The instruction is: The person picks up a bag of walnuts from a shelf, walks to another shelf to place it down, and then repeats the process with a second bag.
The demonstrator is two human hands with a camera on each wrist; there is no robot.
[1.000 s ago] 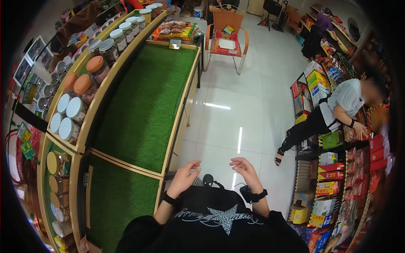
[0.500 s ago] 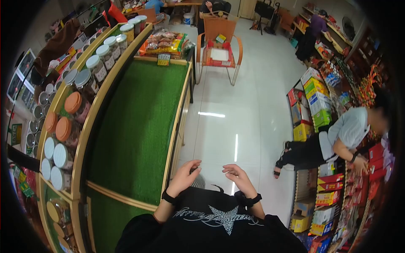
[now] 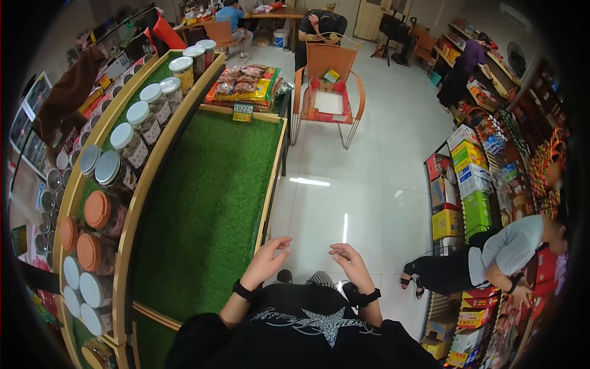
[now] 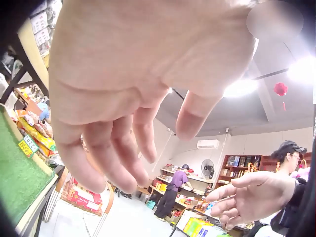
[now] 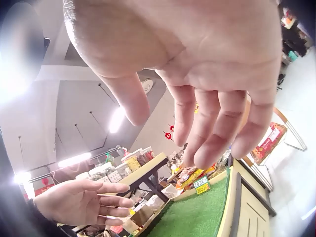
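Both hands hang in the air before the person's black shirt, apart from each other and touching nothing. The left hand (image 3: 265,261), fingers relaxed and slightly bent, is beside the edge of a display counter lined with green turf (image 3: 203,203). Over the pale floor is the right hand (image 3: 354,265), its fingers loosely extended towards the left one. Each wrist view shows an empty palm close up, the left hand (image 4: 143,74) and the right hand (image 5: 197,64), with the opposite hand farther off. A price tag (image 3: 243,112) stands at the counter's far end beside bagged snacks (image 3: 246,85).
Lidded jars (image 3: 129,136) line a raised shelf at the left. An orange chair (image 3: 332,67) with a red box (image 3: 330,101) stands ahead. At the right, a person in a white shirt (image 3: 513,246) bends over stocked shelves (image 3: 476,209). Other people are farther back.
The view has shifted forward along the counter, and the chair and far desk show more fully. The white-shirted person appears lower in the frame. Both hands keep nearly the same pose.
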